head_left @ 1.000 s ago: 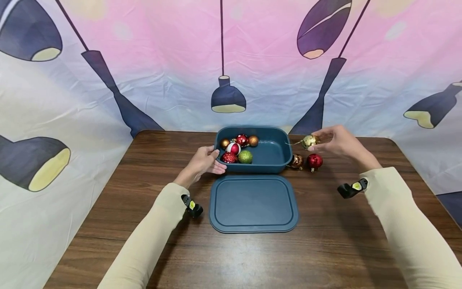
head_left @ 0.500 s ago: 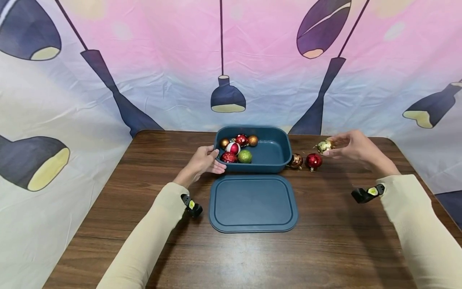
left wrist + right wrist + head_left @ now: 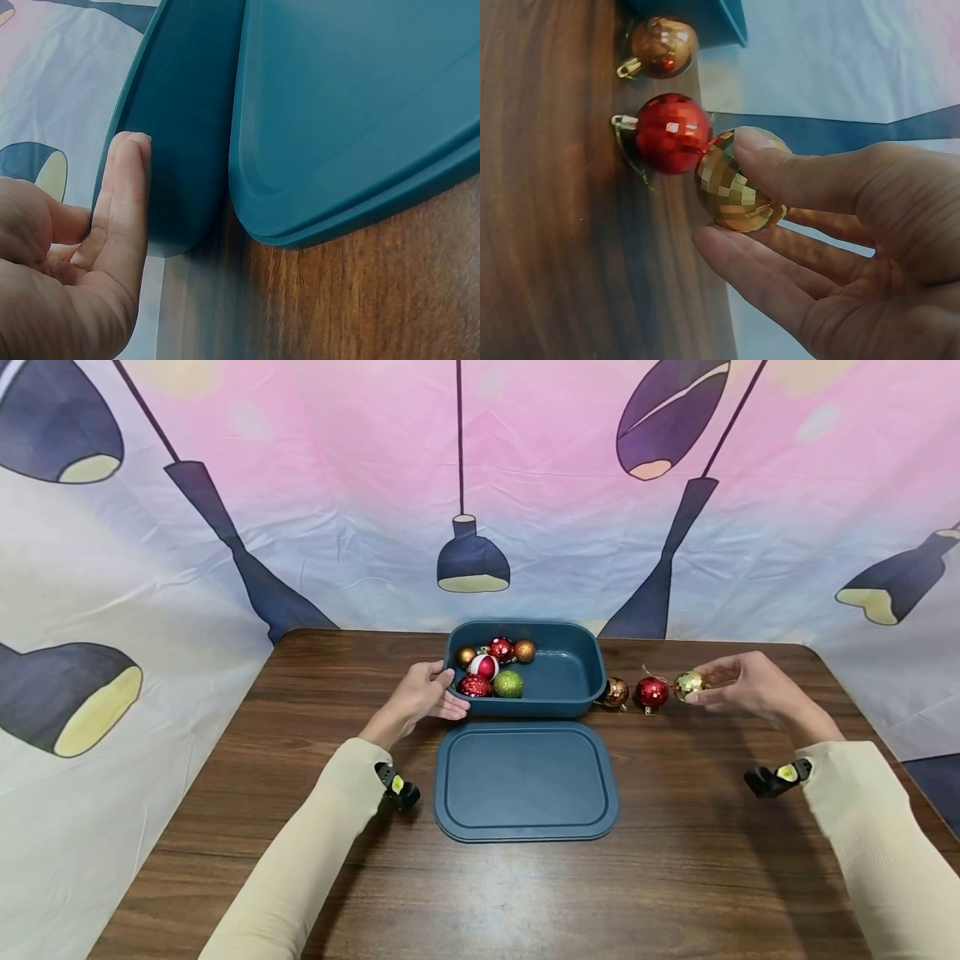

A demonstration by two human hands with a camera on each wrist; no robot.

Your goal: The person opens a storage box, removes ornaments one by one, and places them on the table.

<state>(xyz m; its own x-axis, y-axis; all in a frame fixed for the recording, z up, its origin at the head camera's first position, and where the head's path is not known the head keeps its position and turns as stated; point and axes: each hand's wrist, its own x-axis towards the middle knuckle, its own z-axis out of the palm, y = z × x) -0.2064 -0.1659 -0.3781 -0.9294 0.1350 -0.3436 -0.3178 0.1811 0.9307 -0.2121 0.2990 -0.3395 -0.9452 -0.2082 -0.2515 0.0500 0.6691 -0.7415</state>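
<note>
My right hand (image 3: 757, 689) pinches a gold mirrored bauble (image 3: 689, 686) between thumb and fingers, low over the table's right side. In the right wrist view that bauble (image 3: 739, 184) overlaps the edge of a shiny red bauble (image 3: 673, 133); whether they touch, I cannot tell. A copper bauble (image 3: 615, 693) lies left of the red one, beside the dark blue box (image 3: 573, 706). My left hand (image 3: 420, 697) holds the box at its left front corner, thumb at the rim and fingers extended along the outer wall (image 3: 184, 165). Several red, green, striped and copper baubles fill the box's left half.
A matching blue lid (image 3: 527, 782) lies flat on the brown wooden table (image 3: 322, 718) in front of the box. Behind the table hangs a cloth backdrop (image 3: 360, 527) with printed lamps.
My right hand has moved right, then down toward the table with the gold bauble, from beside the box's right end to just right of the red bauble. The left hand stays at the box.
</note>
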